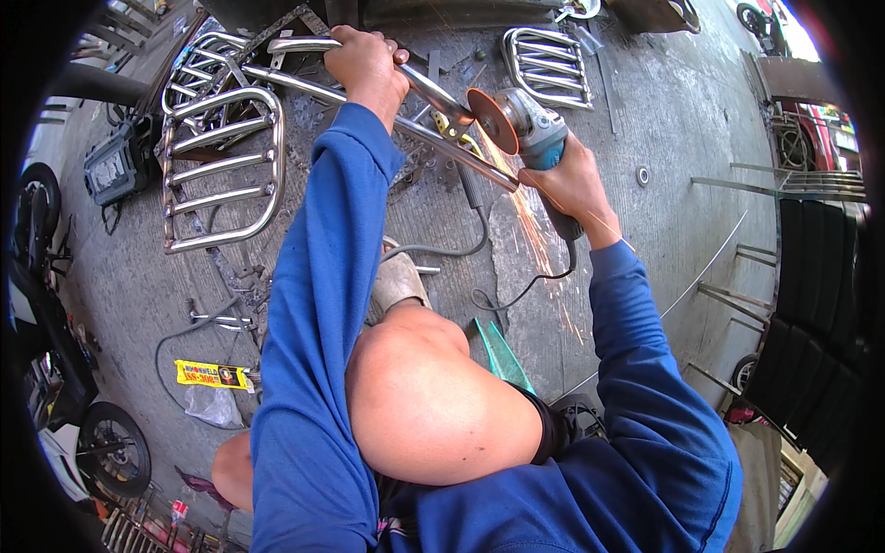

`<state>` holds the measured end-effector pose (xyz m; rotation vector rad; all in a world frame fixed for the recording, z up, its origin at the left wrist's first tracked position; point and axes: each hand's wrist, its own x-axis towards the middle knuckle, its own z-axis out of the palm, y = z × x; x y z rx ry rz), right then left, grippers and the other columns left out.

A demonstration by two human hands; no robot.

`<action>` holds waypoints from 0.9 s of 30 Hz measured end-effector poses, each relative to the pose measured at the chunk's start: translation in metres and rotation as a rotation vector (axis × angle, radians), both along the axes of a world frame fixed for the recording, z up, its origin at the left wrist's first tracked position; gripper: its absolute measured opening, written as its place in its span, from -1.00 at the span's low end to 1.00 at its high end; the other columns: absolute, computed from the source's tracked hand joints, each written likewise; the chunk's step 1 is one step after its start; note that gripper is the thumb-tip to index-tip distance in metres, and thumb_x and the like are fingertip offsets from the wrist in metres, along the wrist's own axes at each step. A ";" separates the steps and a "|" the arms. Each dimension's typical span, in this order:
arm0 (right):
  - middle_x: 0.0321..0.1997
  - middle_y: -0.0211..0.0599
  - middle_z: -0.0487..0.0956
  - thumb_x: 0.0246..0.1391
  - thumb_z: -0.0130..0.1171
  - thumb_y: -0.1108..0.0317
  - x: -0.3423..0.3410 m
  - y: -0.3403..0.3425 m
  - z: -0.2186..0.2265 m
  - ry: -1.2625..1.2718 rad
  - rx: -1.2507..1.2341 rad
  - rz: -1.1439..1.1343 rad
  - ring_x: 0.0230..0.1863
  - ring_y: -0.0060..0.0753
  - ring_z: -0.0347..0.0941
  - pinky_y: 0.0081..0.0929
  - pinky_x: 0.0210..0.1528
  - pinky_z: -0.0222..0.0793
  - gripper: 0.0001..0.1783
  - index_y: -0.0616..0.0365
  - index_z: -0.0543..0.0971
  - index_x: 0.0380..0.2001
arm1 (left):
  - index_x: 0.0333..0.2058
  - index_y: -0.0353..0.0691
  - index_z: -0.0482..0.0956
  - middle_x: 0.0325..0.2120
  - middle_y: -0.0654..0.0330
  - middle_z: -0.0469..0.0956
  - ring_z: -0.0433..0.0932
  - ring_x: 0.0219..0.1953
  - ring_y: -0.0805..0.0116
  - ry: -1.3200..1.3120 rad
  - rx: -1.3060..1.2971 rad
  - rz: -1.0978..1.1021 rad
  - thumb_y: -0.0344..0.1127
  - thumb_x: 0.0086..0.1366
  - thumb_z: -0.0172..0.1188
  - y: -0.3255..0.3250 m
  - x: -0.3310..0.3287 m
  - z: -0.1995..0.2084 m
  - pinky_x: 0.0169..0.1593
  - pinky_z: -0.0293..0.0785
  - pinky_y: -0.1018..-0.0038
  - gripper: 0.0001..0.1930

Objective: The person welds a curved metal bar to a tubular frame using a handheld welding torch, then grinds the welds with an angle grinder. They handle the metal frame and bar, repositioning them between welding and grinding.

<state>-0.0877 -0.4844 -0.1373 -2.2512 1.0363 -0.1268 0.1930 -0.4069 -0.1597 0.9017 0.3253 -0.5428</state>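
My left hand point(367, 72) is closed around a bent, shiny metal tube point(441, 98) and holds it out in front of me. With my right hand point(573, 192) I grip the body of a teal and grey angle grinder point(546, 129). Its orange disc point(493, 122) meets the end of the tube, and sparks point(527, 221) stream down toward me. Below the held tube lies a longer straight metal tube point(442, 145), passing close under both hands. The black cord point(516, 282) trails from the grinder's rear end.
Chrome tubular racks point(226, 143) are heaped at the left, and another rack point(550, 69) lies at the far right. A grey case point(118, 166), a yellow packet point(210, 375) and a green piece point(502, 355) rest on the concrete. A grey cable point(442, 250) runs near my foot point(398, 284).
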 end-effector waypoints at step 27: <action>-0.07 0.09 0.70 -0.32 0.50 0.18 0.020 0.001 0.014 0.037 -0.016 0.027 0.01 0.11 0.66 -0.18 0.13 0.51 -0.21 0.30 0.57 0.06 | -0.25 -0.23 0.27 -0.56 0.16 0.34 0.27 -0.61 0.37 0.080 -0.028 0.027 -0.04 0.62 -0.19 0.010 0.016 -0.013 -0.51 0.24 0.34 -0.64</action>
